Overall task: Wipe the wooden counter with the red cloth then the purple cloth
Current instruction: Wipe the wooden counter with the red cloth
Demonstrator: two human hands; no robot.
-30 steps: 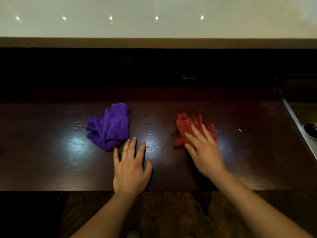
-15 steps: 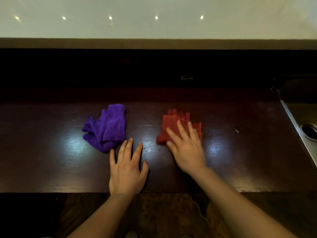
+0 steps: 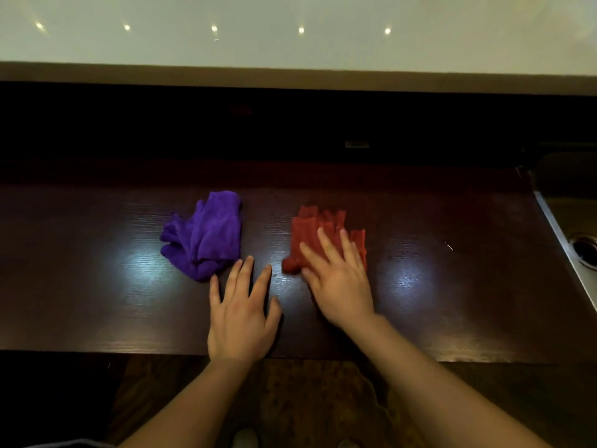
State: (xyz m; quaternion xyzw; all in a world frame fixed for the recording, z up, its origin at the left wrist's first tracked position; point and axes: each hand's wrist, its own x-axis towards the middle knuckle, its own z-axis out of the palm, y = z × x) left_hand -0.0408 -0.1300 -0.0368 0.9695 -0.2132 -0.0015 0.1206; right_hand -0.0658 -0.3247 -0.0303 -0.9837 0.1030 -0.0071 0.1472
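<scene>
A dark wooden counter (image 3: 452,295) runs across the view. The red cloth (image 3: 311,226) lies crumpled right of centre, and my right hand (image 3: 337,281) presses flat on its near half with the fingers spread over it. The purple cloth (image 3: 206,237) sits bunched to the left, untouched. My left hand (image 3: 240,313) rests palm down on the bare wood between the two cloths, fingers apart, its fingertips just short of the purple cloth's near edge.
A metal sink (image 3: 571,221) with a round drain (image 3: 585,250) adjoins the counter's right end. A dark raised ledge (image 3: 290,124) runs along the back under a pale wall. A small light speck (image 3: 448,246) lies right of the red cloth.
My right hand has slid the red cloth leftward along the counter, closer to my left hand. The left hand and the purple cloth have stayed put.
</scene>
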